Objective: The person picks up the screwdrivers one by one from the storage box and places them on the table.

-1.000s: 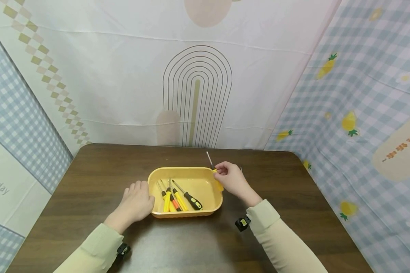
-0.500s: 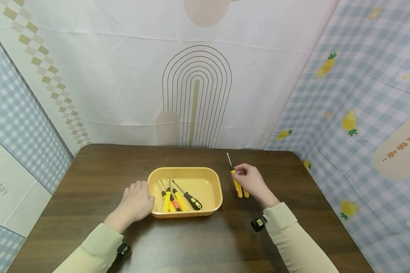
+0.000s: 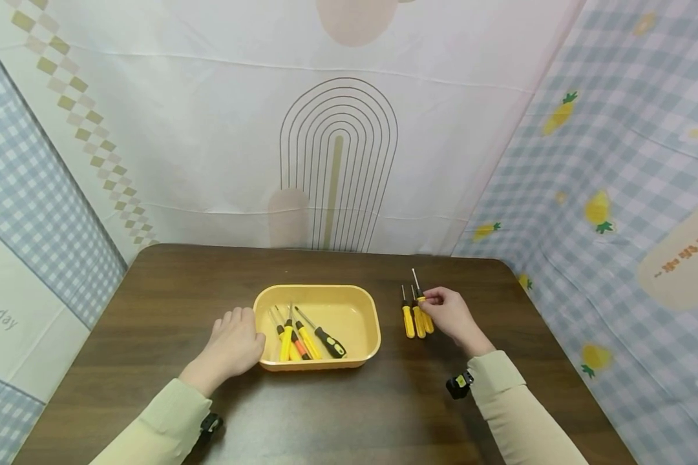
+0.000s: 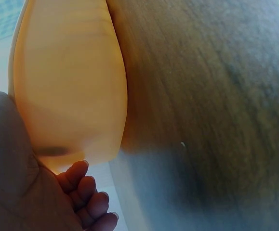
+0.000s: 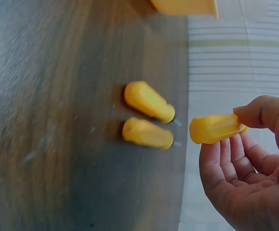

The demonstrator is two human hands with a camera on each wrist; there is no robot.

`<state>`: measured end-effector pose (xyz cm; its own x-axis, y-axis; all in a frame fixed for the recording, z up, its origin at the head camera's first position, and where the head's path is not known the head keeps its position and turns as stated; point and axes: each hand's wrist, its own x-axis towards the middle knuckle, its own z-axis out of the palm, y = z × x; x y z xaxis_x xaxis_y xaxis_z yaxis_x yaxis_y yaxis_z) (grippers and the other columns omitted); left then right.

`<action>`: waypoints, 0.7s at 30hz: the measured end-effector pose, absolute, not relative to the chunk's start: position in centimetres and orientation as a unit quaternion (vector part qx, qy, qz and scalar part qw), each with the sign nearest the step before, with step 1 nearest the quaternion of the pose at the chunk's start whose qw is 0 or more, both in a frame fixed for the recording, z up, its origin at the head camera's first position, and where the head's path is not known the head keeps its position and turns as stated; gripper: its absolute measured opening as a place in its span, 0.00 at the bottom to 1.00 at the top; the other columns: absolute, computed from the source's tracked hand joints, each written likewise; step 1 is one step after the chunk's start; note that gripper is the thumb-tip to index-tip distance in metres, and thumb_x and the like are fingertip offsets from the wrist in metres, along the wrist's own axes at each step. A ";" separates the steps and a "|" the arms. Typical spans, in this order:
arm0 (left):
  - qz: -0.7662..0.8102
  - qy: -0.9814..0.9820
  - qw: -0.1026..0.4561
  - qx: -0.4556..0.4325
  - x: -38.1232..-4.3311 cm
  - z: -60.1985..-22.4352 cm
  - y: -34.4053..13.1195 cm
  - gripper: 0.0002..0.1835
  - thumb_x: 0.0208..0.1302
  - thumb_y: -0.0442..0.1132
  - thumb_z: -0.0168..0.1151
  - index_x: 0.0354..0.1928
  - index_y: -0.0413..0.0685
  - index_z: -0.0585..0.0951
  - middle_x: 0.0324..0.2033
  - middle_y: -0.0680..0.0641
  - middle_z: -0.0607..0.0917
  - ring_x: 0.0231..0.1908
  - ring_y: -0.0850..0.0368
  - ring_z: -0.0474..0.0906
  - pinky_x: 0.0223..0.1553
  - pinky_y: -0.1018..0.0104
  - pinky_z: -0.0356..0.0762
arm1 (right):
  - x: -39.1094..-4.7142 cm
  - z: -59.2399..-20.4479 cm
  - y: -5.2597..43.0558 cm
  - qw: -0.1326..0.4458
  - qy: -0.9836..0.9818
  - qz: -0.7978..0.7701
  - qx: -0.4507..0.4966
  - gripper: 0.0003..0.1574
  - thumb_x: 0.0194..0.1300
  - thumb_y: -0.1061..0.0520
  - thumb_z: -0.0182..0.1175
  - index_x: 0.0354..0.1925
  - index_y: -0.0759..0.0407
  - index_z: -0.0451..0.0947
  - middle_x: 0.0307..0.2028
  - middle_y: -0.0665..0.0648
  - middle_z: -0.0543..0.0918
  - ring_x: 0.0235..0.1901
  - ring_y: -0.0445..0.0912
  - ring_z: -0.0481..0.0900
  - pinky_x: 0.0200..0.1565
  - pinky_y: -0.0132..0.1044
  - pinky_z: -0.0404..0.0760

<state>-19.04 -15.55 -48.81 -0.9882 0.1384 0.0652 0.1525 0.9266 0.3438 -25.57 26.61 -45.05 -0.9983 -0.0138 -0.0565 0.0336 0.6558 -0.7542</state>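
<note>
My right hand [image 3: 449, 315] pinches a yellow-handled screwdriver [image 5: 217, 128] between thumb and fingertips, its shaft pointing to the far side. In the right wrist view the held handle is above the table, apart from two matching screwdrivers [image 3: 408, 321] [image 5: 149, 101] that lie side by side just left of it. My left hand [image 3: 234, 341] grips the left end of a yellow plastic tray [image 3: 349, 362], thumb at the rim and fingers round the outside. Inside the tray's left half lie several screwdrivers, among them a black-and-yellow one [image 3: 330, 343] and one with an orange handle [image 3: 298, 346].
The dark wooden table [image 3: 326, 420] has a patterned cloth [image 3: 232, 148] hanging behind its far edge. A checked blue cloth [image 3: 605, 155] hangs along the right side. Bare tabletop lies in front of the tray.
My right hand has carried the screwdriver rightward, from the tray's right rim to beside the two on the table. The left hand and the tray stay in place.
</note>
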 end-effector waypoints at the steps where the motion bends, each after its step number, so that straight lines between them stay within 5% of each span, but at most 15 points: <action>1: -0.177 -0.981 0.020 -0.074 -19.1 -48.8 -15.6 0.18 0.61 0.43 0.54 0.42 0.33 0.69 0.34 0.41 0.69 0.39 0.42 0.67 0.40 0.48 0.61 | -25.6 -45.2 26.8 0.028 0.910 -0.413 0.010 0.19 0.65 0.58 0.60 0.51 0.69 0.74 0.42 0.63 0.79 0.40 0.52 0.78 0.36 0.38 0.79; 21: -0.181 -0.981 0.011 -0.066 -19.0 -48.6 -15.5 0.19 0.62 0.43 0.53 0.44 0.32 0.70 0.35 0.41 0.69 0.40 0.42 0.67 0.41 0.48 0.62 | -25.8 -47.9 28.8 0.056 0.915 -0.395 0.069 0.19 0.66 0.58 0.58 0.50 0.71 0.74 0.45 0.66 0.78 0.39 0.52 0.78 0.35 0.41 0.78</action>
